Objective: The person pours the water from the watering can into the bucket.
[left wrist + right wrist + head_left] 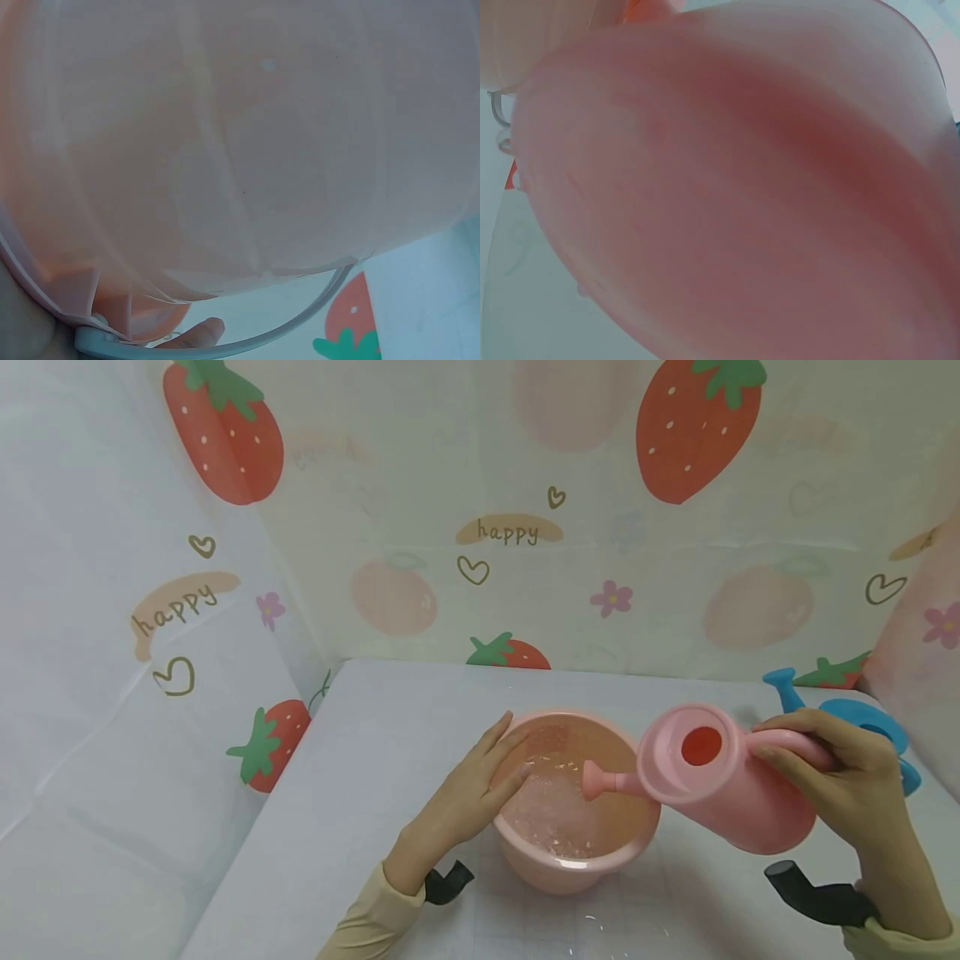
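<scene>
A pink bucket (555, 877) stands upright with rippling, sparkling water (551, 814) inside. My left hand (468, 789) rests on its left rim, fingers fairly straight and partly reaching over the opening. In the left wrist view, the bucket's wall (247, 150) fills most of the picture; one fingertip (206, 331) shows beside the grey bail handle (300, 319). My right hand (847, 768) grips the handle of a pink watering can (757, 802). The can tilts left, its rose over the water. Its body (705, 195) hides most of the right wrist view.
Behind my right hand is a blue watering can (862, 714), partly hidden. Small water drops lie on the white table (360, 827) in front of the bucket. Strawberry-print sheeting (420, 468) closes off the back and sides.
</scene>
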Demonstrator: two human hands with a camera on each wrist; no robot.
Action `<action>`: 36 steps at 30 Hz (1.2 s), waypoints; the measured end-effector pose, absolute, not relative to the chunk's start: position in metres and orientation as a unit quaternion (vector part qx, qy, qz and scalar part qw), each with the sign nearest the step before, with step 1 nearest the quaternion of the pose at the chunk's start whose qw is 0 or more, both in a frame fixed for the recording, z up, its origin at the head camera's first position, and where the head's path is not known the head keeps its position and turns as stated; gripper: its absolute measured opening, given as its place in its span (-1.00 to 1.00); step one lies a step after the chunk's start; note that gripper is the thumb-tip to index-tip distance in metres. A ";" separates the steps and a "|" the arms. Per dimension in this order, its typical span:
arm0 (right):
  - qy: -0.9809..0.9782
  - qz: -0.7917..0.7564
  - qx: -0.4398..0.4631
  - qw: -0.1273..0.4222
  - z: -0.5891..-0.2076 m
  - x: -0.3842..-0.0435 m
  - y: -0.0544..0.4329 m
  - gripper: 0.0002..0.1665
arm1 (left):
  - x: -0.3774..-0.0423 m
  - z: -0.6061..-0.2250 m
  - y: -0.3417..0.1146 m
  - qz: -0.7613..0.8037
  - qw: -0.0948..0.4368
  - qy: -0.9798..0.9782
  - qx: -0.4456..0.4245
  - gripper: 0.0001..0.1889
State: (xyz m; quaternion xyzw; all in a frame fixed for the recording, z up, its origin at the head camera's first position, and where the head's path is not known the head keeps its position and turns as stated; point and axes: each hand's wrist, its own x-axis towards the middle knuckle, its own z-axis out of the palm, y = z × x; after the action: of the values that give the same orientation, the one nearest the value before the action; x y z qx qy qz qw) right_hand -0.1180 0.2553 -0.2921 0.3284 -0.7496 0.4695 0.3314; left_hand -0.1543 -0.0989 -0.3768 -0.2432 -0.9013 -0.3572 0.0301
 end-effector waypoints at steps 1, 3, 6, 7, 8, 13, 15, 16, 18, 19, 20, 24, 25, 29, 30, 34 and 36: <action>-0.751 0.469 0.327 0.331 -0.292 -0.118 0.255 -0.71 | -0.154 -0.377 -0.099 -0.356 0.031 -0.902 -0.244 -0.40; -0.753 0.466 0.326 0.332 -0.292 -0.118 0.256 -0.71 | -0.154 -0.377 -0.099 -0.356 0.032 -0.901 -0.245 -0.40; -0.751 0.466 0.329 0.332 -0.292 -0.119 0.256 -0.70 | -0.155 -0.377 -0.099 -0.355 0.035 -0.901 -0.246 -0.41; -0.751 0.466 0.330 0.332 -0.292 -0.119 0.256 -0.70 | -0.155 -0.376 -0.099 -0.356 0.035 -0.901 -0.245 -0.41; -0.750 0.466 0.331 0.333 -0.292 -0.119 0.256 -0.69 | -0.155 -0.376 -0.099 -0.356 0.035 -0.901 -0.245 -0.41; -0.753 0.463 0.325 0.334 -0.293 -0.120 0.257 -0.70 | -0.155 -0.376 -0.099 -0.356 0.035 -0.901 -0.245 -0.40; -0.754 0.464 0.323 0.335 -0.293 -0.120 0.258 -0.70 | -0.155 -0.376 -0.099 -0.357 0.035 -0.900 -0.246 -0.40; -0.754 0.464 0.322 0.336 -0.294 -0.120 0.258 -0.70 | -0.155 -0.376 -0.099 -0.358 0.034 -0.900 -0.246 -0.40; -0.755 0.463 0.321 0.336 -0.294 -0.120 0.258 -0.70 | -0.155 -0.376 -0.099 -0.358 0.033 -0.901 -0.244 -0.40; -0.755 0.463 0.321 0.336 -0.295 -0.120 0.258 -0.70 | -0.155 -0.377 -0.099 -0.359 0.033 -0.900 -0.244 -0.40; -0.754 0.464 0.322 0.336 -0.295 -0.120 0.259 -0.70 | -0.155 -0.377 -0.098 -0.359 0.032 -0.900 -0.244 -0.40; -0.759 0.457 0.317 0.338 -0.297 -0.120 0.259 -0.70 | -0.155 -0.377 -0.098 -0.356 0.033 -0.901 -0.246 -0.40; -0.761 0.455 0.315 0.338 -0.297 -0.120 0.260 -0.70 | -0.155 -0.377 -0.098 -0.357 0.033 -0.900 -0.246 -0.40; -0.767 0.449 0.306 0.341 -0.298 -0.119 0.261 -0.71 | -0.155 -0.378 -0.098 -0.358 0.031 -0.901 -0.244 -0.40; -0.768 0.448 0.304 0.341 -0.298 -0.119 0.261 -0.71 | -0.155 -0.378 -0.099 -0.359 0.031 -0.900 -0.243 -0.40; -0.769 0.447 0.303 0.342 -0.298 -0.119 0.261 -0.71 | -0.155 -0.378 -0.099 -0.360 0.031 -0.900 -0.243 -0.39; -0.767 0.449 0.304 0.342 -0.298 -0.119 0.261 -0.71 | -0.155 -0.378 -0.099 -0.359 0.032 -0.900 -0.243 -0.39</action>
State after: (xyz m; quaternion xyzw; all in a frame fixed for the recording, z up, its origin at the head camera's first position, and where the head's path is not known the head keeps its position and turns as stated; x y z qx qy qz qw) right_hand -0.1188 0.2608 -0.2982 0.3040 -0.7674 0.4491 0.3421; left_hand -0.1553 -0.0987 -0.3781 -0.2433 -0.9004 -0.3592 0.0320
